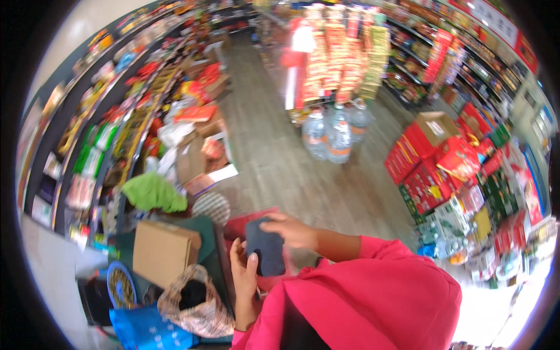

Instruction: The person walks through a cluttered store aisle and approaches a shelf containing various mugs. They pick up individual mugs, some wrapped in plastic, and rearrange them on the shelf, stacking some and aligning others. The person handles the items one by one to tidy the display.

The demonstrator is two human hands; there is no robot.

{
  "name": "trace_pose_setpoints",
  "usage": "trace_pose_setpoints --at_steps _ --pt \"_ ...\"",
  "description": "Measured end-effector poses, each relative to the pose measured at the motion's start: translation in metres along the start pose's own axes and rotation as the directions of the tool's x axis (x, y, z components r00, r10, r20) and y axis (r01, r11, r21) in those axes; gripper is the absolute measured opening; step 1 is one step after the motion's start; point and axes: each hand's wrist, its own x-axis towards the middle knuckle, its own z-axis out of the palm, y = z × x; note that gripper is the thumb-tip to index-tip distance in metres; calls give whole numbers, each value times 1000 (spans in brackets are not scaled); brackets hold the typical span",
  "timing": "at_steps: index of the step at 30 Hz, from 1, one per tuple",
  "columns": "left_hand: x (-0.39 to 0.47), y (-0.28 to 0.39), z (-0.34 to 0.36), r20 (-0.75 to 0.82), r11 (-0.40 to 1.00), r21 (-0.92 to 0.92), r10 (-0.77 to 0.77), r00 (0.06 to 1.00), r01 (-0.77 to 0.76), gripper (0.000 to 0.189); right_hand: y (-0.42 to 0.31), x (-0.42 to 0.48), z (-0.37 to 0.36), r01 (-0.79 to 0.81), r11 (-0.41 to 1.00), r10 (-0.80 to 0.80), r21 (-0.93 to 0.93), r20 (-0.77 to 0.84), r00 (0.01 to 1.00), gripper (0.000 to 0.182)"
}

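Between my two hands is a flat dark blue-grey piece (pixel 264 245), perhaps cloth; its exact kind is hard to make out. My right hand (pixel 293 229) grips its upper right edge, thumb on the face. At its lower left side, my left hand (pixel 245 267) supports it with the thumb near the front. Below lies a red surface (pixel 251 216), partly hidden by my hands. To the left, on a dark green tabletop (pixel 210 238), sit a closed cardboard box (pixel 162 251) and a patterned plastic bag (pixel 205 317) with something black inside.
A blue-rimmed round dish (pixel 111 280) and a blue bag (pixel 151 328) are at lower left. Ahead stand a round checked seat (pixel 211 208), a green cloth (pixel 155 192) and open cartons (pixel 190 159). Large water bottles (pixel 339 140) stand mid-floor; stacked red boxes (pixel 420 170) rise right.
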Motion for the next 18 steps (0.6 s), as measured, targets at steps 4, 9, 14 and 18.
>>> trace_pose_setpoints --at_steps 4,9,14,18 --pt "62 -33 79 186 990 -24 -133 974 139 39 -43 -8 -64 356 632 -421 -688 80 904 27" --pt "123 -31 140 229 965 253 -131 965 71 31 -86 -8 -137 270 121 -728 -955 99 679 29" --pt "197 -56 160 307 977 212 -70 949 4 28 -135 20 -180 179 354 -665 -918 -112 739 30" --pt "279 -77 156 334 911 412 -140 932 -10 17 -176 83 -226 140 70 -711 -988 49 702 29"
